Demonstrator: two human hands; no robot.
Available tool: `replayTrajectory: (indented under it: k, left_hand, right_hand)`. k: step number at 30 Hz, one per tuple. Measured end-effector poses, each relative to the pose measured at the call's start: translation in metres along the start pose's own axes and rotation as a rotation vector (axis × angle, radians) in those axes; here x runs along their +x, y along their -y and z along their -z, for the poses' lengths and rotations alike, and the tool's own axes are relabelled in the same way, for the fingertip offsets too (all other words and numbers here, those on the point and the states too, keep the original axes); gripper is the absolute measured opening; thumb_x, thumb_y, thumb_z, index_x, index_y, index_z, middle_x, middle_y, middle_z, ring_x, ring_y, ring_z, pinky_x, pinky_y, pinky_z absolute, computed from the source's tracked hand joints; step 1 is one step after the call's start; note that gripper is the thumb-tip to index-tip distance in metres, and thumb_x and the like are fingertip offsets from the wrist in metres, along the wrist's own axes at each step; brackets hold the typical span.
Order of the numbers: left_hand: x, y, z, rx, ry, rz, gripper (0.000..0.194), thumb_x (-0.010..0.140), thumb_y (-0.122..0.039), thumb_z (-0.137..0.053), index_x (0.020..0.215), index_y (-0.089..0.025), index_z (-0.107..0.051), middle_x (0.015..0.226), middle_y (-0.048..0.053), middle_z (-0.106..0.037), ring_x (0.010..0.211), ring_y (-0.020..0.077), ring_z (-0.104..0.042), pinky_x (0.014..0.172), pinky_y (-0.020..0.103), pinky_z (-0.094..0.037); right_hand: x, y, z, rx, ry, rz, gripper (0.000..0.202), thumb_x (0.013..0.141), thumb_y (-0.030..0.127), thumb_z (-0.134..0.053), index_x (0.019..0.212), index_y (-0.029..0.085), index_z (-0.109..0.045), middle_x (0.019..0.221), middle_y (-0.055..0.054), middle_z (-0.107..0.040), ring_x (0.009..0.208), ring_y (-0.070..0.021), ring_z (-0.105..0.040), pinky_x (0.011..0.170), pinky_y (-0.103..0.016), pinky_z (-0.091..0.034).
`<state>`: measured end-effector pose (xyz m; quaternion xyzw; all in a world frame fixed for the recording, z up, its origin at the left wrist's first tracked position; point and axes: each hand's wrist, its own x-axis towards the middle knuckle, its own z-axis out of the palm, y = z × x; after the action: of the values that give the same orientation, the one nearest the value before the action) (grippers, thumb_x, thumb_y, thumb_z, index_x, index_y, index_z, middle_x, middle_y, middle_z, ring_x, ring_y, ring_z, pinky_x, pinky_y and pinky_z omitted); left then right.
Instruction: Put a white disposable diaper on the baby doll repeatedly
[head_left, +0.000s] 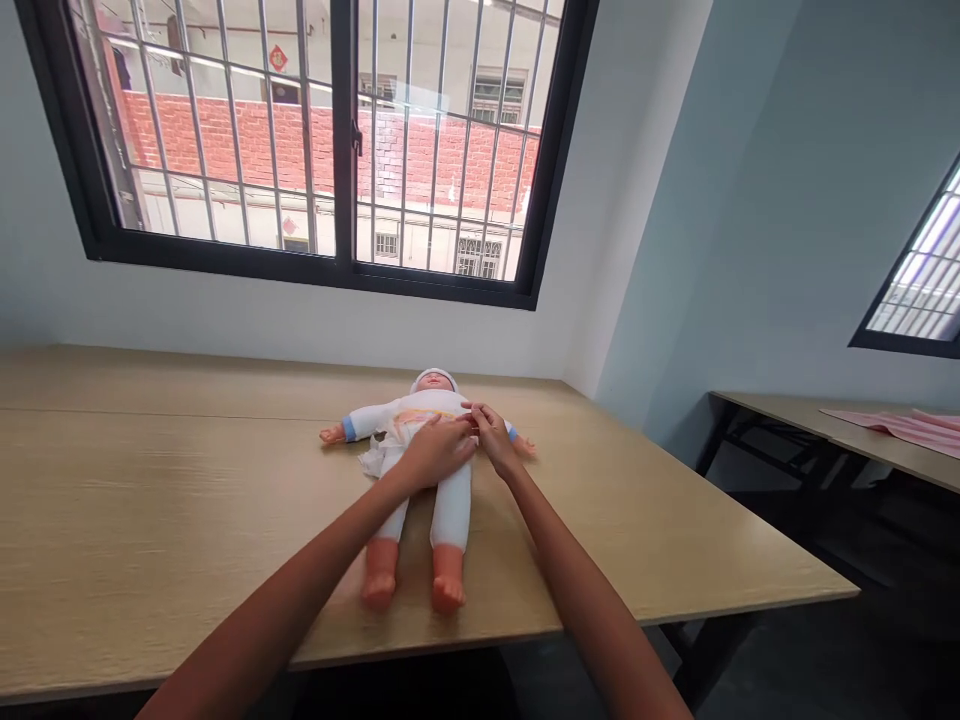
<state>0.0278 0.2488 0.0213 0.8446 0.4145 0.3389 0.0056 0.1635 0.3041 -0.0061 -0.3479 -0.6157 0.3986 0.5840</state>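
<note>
A baby doll in a white outfit with blue cuffs lies on its back, feet toward me, on the wooden table. Crumpled white material, perhaps part of a diaper, sticks out at its left hip as I see it. Across the doll's waist lies my left hand, its fingers bent toward the right side. My right hand meets those fingertips at the doll's right side, thumb and fingers pinched together. What the fingertips of both hands hold is too small and covered to make out.
A barred window with a dark frame is in the wall behind the table. To the right stands a second table with pink cloth on it. The near table's right corner juts out past my right arm.
</note>
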Motion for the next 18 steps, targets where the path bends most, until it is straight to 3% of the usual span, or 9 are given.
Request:
replayTrajectory:
  k: [2, 4, 5, 9, 11, 14, 18]
  left_hand:
    - [-0.001, 0.026, 0.022, -0.305, -0.047, 0.062, 0.026, 0.086, -0.033, -0.044, 0.093, -0.019, -0.065, 0.098, 0.006, -0.071, 0.091, 0.0191, -0.064, 0.088, 0.032, -0.047]
    - [-0.010, 0.058, 0.041, -0.398, -0.157, 0.232, 0.025, 0.081, -0.035, -0.047, 0.090, -0.019, -0.063, 0.095, 0.004, -0.070, 0.091, 0.0184, -0.063, 0.085, 0.030, -0.048]
    - [-0.016, 0.075, 0.048, -0.402, -0.145, 0.319, 0.023, 0.078, -0.036, -0.048, 0.085, -0.019, -0.063, 0.090, 0.003, -0.069, 0.088, 0.0183, -0.062, 0.081, 0.028, -0.048]
    - [-0.047, 0.126, 0.047, -0.395, -0.039, 0.411, 0.017, 0.061, -0.031, -0.055, 0.067, -0.018, -0.064, 0.068, 0.003, -0.066, 0.069, 0.0195, -0.058, 0.066, 0.029, -0.047]
    - [-0.057, 0.139, 0.037, -0.413, 0.009, 0.418, 0.021, 0.057, -0.029, -0.055, 0.070, -0.018, -0.067, 0.070, 0.003, -0.068, 0.069, 0.0203, -0.058, 0.067, 0.029, -0.046]
    - [-0.063, 0.148, 0.024, -0.445, 0.046, 0.409, 0.023, 0.057, -0.029, -0.057, 0.074, -0.019, -0.069, 0.080, 0.004, -0.070, 0.080, 0.0231, -0.059, 0.075, 0.030, -0.045]
    - [-0.063, 0.157, 0.026, -0.474, 0.058, 0.444, 0.013, 0.055, -0.030, -0.063, 0.060, -0.018, -0.063, 0.069, 0.003, -0.066, 0.076, 0.0226, -0.056, 0.073, 0.029, -0.042]
  right_hand:
    - [-0.001, 0.001, -0.002, -0.023, 0.013, -0.001, 0.040, 0.083, 0.051, -0.045, 0.096, 0.016, -0.061, 0.076, -0.004, -0.065, 0.072, -0.0164, -0.062, 0.065, -0.027, -0.048]
    - [-0.001, 0.003, -0.003, -0.068, -0.012, 0.016, 0.042, 0.085, 0.051, -0.042, 0.097, 0.015, -0.061, 0.077, -0.006, -0.066, 0.071, -0.0171, -0.062, 0.065, -0.029, -0.048]
    - [-0.001, 0.006, -0.004, -0.098, -0.036, 0.037, 0.042, 0.086, 0.051, -0.042, 0.098, 0.015, -0.061, 0.080, -0.007, -0.067, 0.072, -0.0175, -0.062, 0.067, -0.030, -0.048]
    - [-0.005, 0.022, -0.020, -0.322, -0.090, 0.250, 0.032, 0.087, 0.044, -0.049, 0.094, 0.016, -0.062, 0.092, -0.008, -0.068, 0.085, -0.0181, -0.061, 0.080, -0.031, -0.047]
    - [-0.008, 0.033, -0.040, -0.545, 0.035, 0.378, 0.025, 0.089, 0.038, -0.050, 0.091, 0.017, -0.064, 0.093, -0.006, -0.069, 0.088, -0.0173, -0.061, 0.085, -0.032, -0.045]
    - [-0.014, 0.044, -0.082, -0.991, 0.403, 0.443, 0.016, 0.086, 0.033, -0.059, 0.089, 0.020, -0.068, 0.094, -0.004, -0.071, 0.095, -0.0193, -0.061, 0.092, -0.036, -0.040]
    - [-0.014, 0.047, -0.135, -1.375, 0.655, 0.383, 0.026, 0.064, 0.035, -0.081, 0.082, 0.018, -0.073, 0.087, -0.010, -0.072, 0.100, -0.0294, -0.058, 0.096, -0.041, -0.036]
